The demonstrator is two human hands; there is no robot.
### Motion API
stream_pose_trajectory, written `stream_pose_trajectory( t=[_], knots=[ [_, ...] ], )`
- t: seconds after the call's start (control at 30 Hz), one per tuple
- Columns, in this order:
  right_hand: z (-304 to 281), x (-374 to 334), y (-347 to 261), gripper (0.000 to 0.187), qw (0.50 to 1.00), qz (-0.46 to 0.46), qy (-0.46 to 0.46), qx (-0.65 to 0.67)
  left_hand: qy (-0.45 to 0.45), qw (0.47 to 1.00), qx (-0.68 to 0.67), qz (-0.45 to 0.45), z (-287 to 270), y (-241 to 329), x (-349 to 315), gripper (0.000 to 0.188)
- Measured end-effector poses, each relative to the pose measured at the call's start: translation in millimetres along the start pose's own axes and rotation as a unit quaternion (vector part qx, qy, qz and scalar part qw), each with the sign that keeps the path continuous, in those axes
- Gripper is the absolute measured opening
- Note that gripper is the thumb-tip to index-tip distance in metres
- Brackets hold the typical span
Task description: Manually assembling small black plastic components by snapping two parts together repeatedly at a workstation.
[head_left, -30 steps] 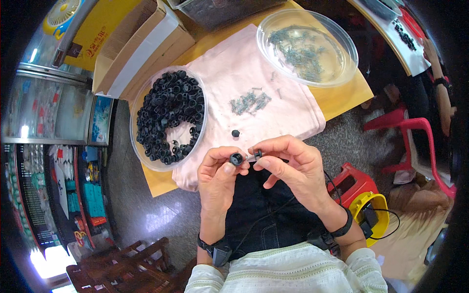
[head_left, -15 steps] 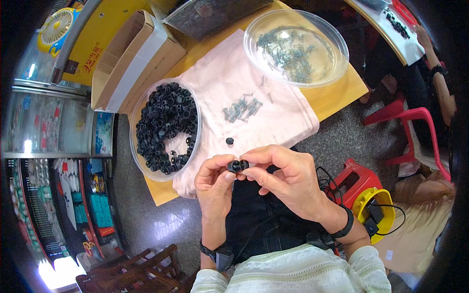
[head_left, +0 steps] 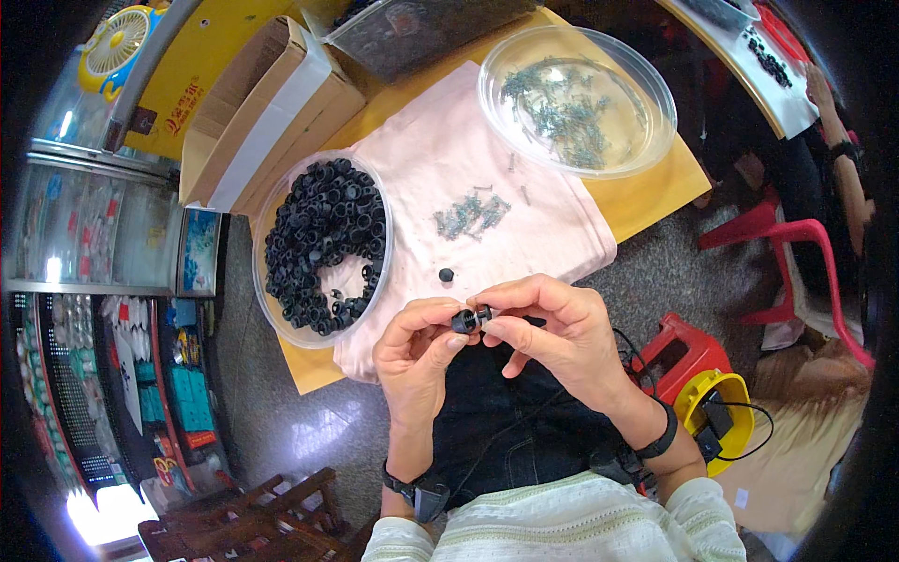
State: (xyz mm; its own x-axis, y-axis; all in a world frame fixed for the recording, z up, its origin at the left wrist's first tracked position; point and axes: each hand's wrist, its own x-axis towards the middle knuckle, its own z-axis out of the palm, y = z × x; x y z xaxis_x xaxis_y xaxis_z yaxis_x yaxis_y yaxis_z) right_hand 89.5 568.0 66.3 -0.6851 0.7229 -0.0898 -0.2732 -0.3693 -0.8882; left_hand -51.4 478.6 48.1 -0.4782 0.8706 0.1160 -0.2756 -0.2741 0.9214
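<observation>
Between the fingertips of my left hand (head_left: 412,356) is a small black threaded plastic fitting (head_left: 463,322). My right hand (head_left: 557,337) pinches a small round black cap (head_left: 483,313) just beside it. A narrow light gap shows between the two pieces. Both hands are closed, held over my lap at the near edge of the pink cloth (head_left: 412,155). One loose black piece (head_left: 446,275) lies on the cloth just beyond my fingers. Farther off is a small pile of thin metal screws (head_left: 471,216).
At left stands a round clear tub (head_left: 388,272) full of black plastic pieces. Another clear tub (head_left: 671,122) with screws is at the far right. Behind are a cardboard box (head_left: 272,122) and a grey bin (head_left: 403,37). A red stool (head_left: 679,351) and another person's arm (head_left: 838,159) are to the right.
The two black pieces, pressed end to end earlier, now stand slightly apart. My right hand's piece has shifted up and right. The whole view has shifted slightly.
</observation>
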Motion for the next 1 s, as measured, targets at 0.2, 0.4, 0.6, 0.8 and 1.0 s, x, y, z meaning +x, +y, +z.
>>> stream_pose_trajectory(
  t=[0.2,0.4,0.6,0.8,1.0],
  knots=[
    [-5,1,2,0.020,0.997,0.046,-0.007,0.067,-0.022,0.999,0.023,0.015,0,2,1,0.024],
    [-19,7,8,0.022,0.980,0.092,-0.038,0.170,-0.002,0.999,0.035,-0.009,11,8,3,0.022],
    [-24,9,13,0.023,0.967,0.105,-0.054,0.225,-0.016,1.000,0.008,-0.008,12,9,3,0.022],
    [-23,7,11,0.022,0.961,0.114,-0.049,0.246,-0.028,1.000,0.006,0.008,10,6,3,0.022],
    [-6,0,-15,0.020,0.988,0.079,-0.048,0.124,-0.024,0.998,-0.049,0.019,2,-1,0,0.022]
  ],
)
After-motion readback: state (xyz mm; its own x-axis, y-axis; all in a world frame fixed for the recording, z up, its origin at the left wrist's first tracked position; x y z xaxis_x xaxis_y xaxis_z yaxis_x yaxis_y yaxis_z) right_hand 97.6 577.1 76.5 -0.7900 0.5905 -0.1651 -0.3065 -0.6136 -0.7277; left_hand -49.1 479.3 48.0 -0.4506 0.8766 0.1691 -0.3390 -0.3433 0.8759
